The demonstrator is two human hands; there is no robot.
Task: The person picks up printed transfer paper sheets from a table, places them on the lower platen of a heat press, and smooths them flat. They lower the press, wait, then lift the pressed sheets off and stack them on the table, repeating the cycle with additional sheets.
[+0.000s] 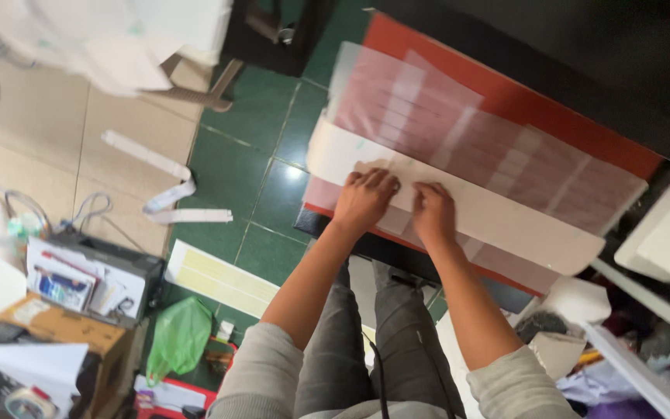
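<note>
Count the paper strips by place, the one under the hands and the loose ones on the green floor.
Long cream paper strip on the red pad, under left hand and right hand: 1
Loose white paper strips on the floor: 2
Total: 3

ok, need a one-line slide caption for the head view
Both hands, left hand and right hand, press a long cream strip onto translucent film over a red pad.

light grey sweatshirt, sleeves shoved up past the elbows, bare forearms, dark grey trousers, thin black cable hanging down front
</note>
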